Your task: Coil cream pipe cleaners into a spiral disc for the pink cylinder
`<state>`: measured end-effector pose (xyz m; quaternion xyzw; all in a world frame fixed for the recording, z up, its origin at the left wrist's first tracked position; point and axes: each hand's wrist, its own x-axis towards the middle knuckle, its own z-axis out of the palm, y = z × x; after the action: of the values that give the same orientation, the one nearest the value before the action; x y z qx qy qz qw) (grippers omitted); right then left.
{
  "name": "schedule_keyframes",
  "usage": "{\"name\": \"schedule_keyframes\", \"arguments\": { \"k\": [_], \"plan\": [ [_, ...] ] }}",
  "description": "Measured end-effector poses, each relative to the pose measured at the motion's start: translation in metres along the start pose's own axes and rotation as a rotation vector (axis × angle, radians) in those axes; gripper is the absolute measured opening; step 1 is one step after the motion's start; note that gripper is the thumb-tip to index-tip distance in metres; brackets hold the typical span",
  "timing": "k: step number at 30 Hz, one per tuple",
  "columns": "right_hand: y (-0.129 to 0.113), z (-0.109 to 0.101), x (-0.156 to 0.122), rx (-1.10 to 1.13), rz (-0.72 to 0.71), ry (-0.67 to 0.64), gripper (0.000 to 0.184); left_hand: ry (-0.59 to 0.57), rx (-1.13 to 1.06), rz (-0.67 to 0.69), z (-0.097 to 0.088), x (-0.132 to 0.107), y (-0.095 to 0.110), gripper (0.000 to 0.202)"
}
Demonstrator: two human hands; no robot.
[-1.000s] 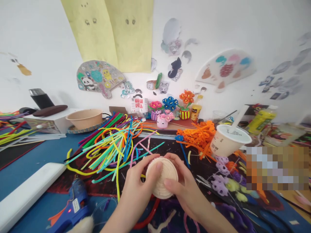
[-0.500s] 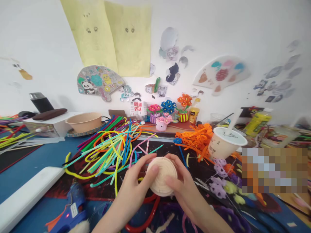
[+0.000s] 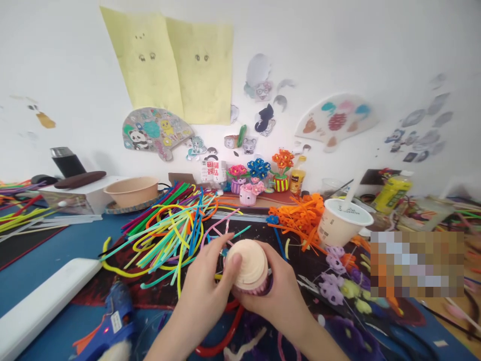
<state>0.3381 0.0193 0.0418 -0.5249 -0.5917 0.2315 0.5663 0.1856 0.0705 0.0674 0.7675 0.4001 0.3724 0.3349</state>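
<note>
A round cream-coloured coiled piece (image 3: 248, 265) with a pink ribbed rim underneath sits low in the middle of the view, held between both hands. My left hand (image 3: 205, 296) presses its thumb on the coil's left top. From below, my right hand (image 3: 280, 296) cups it, fingers wrapped round the pink rim. A heap of coloured pipe cleaners (image 3: 173, 225) lies just behind the hands.
A blue glue gun (image 3: 112, 326) lies at lower left beside a white bar (image 3: 45, 301). A paper cup with a straw (image 3: 343, 223) and orange pipe cleaners (image 3: 300, 213) stand to the right. A tan bowl (image 3: 131, 190) and small pipe-cleaner flower pots (image 3: 259, 178) line the wall.
The coiled piece has tipped up so its pink rim shows. My right hand has slid under it, and the view has dropped slightly.
</note>
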Motion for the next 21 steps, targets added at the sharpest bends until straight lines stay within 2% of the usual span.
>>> {"name": "schedule_keyframes", "arguments": {
  "k": [3, 5, 8, 12, 14, 15, 16, 18, 20, 21],
  "plan": [
    [0.000, -0.001, 0.000, -0.045, -0.005, 0.013, 0.054, -0.005, 0.115, 0.290, -0.007, 0.000, -0.001, 0.051],
    [0.000, -0.002, 0.000, -0.070, -0.029, 0.026, 0.054, -0.023, 0.138, 0.388, -0.010, 0.001, 0.001, 0.040],
    [-0.001, -0.002, -0.001, -0.103, -0.074, 0.033, 0.054, 0.026, 0.115, 0.366, -0.012, 0.001, 0.006, 0.022],
    [-0.005, -0.002, -0.001, -0.079, -0.074, 0.020, 0.052, 0.206, 0.156, 0.247, -0.017, 0.003, 0.003, 0.021],
    [-0.006, -0.003, -0.001, -0.045, -0.056, 0.030, 0.051, 0.285, 0.291, 0.288, -0.020, 0.005, -0.003, 0.023],
    [-0.006, -0.003, -0.001, -0.028, -0.052, 0.041, 0.051, 0.287, 0.373, 0.333, -0.021, 0.007, -0.007, 0.024],
    [-0.005, -0.002, -0.001, -0.012, -0.056, 0.058, 0.051, 0.251, 0.453, 0.371, -0.023, 0.008, -0.010, 0.025],
    [-0.002, -0.001, -0.001, 0.017, -0.085, 0.089, 0.053, 0.079, 0.587, 0.409, -0.024, 0.012, -0.014, 0.025],
    [0.001, 0.000, -0.001, 0.029, -0.110, 0.126, 0.057, -0.093, 0.628, 0.385, -0.024, 0.015, -0.014, 0.024],
    [0.003, 0.000, -0.001, 0.028, -0.119, 0.138, 0.060, -0.125, 0.597, 0.358, -0.023, 0.015, -0.012, 0.024]
  ]
}}
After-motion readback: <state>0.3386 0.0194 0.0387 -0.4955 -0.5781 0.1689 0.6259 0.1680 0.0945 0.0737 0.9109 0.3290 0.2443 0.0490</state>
